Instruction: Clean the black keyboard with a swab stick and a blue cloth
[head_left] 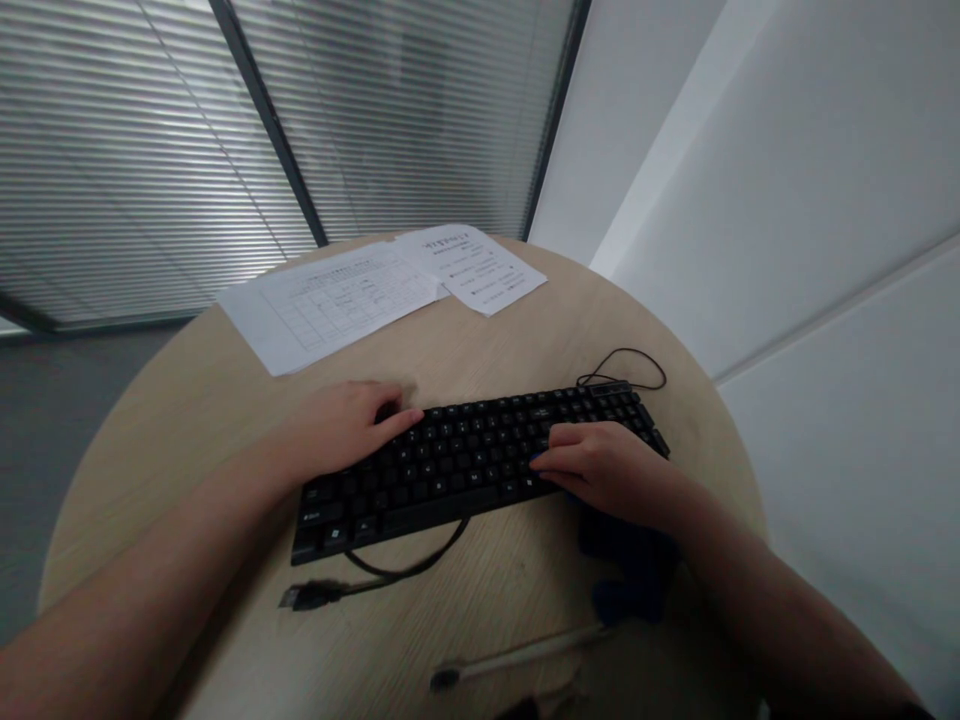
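A black keyboard (pixel 465 455) lies across a round wooden table (pixel 525 340). My left hand (pixel 345 425) rests on its far left corner, fingers stretched loosely over the keys, holding nothing. My right hand (pixel 607 470) lies on the right part of the keys with its fingers pressed together on a blue cloth (pixel 626 565). The cloth shows at the fingertips and hangs down under the wrist onto the table. The keyboard's cable loops in front of it and ends in a loose USB plug (pixel 307 597).
Two printed sheets (pixel 337 300) (pixel 480 265) lie at the table's far edge. A slim white-handled brush (pixel 517 655) lies near the front edge. A second loop of cable (pixel 626 365) sits behind the keyboard. Window blinds and a white wall stand beyond.
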